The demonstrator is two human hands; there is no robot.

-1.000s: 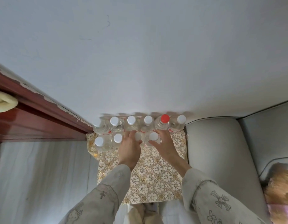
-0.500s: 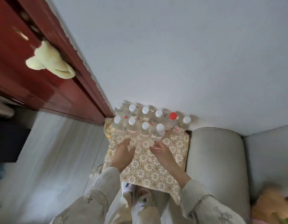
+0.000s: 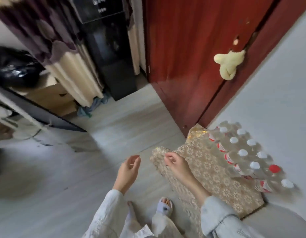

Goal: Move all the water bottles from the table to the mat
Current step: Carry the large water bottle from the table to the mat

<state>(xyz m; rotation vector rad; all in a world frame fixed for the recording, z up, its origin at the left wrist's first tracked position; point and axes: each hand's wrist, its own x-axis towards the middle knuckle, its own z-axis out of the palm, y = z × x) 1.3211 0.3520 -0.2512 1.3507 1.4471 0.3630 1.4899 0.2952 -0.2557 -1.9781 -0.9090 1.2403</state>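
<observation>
feet: I see a pale slipper [image 3: 164, 206] on one foot and a bare foot just left of it, both on the light plank floor [image 3: 66, 177].
sleeves: pale patterned cuffs, bottom of view.
left hand [image 3: 127, 170]: grip apart, fingers loosely curled, palm up, nothing in it; it hovers over bare floor, left of the mat.
right hand [image 3: 176, 164]: fingers bent with the tips close together near the mat's near-left corner; I cannot tell if it pinches the fabric or just hovers; no bottle in it.
mat [image 3: 210, 176]: gold floral cloth on the floor against the white wall; left corner rumpled and lifted.
water bottles [image 3: 243, 152]: clear, upright, packed in two rows along the mat's far edge by the wall [image 3: 277, 93]; motion-blurred.
caps: white, except one red cap [image 3: 274, 168] near the right end of the back row.
labels: red-and-white bands, blurred.
door [image 3: 186, 54]: dark red wood, just beyond the mat, with a yellow-cream cloth [image 3: 228, 65] knotted at the handle.
far left: I make out a curtain [image 3: 63, 48], cardboard box [image 3: 51, 98], black bag [image 3: 13, 66], tall dark unit; all blurred.
</observation>
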